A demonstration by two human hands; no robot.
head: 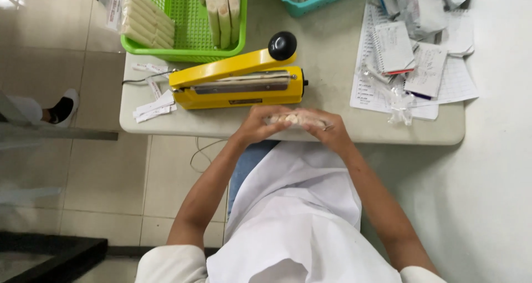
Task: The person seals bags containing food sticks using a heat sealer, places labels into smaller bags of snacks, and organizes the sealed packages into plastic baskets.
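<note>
Both forearms come up from the bottom of the view and meet at the near edge of the surface (343, 129). The left hand (256, 125) and right hand (327, 132) are each curled shut around opposite ends of 1 long clear packet (293, 119) with pale pieces inside, held flat between them just above the surface edge. Fingers wrap over the top of it, so most of the packet is hidden.

At 12 o'clock from the hands, really near, sits a yellow heat sealer (238, 86) with its arm raised a little and a black knob (282, 45) on the end. Further out at 11 o'clock is a green basket (185, 44) holding pale stacked packets, and a teal basket (310, 3) at 12. At 2 o'clock there's a messy pile of papers (421, 61) and notepads. A few white paper strips (154, 108) lie at 9 o'clock by the sealer. Open room is mostly the bare strip right of the hands, at 3 o'clock.
</note>
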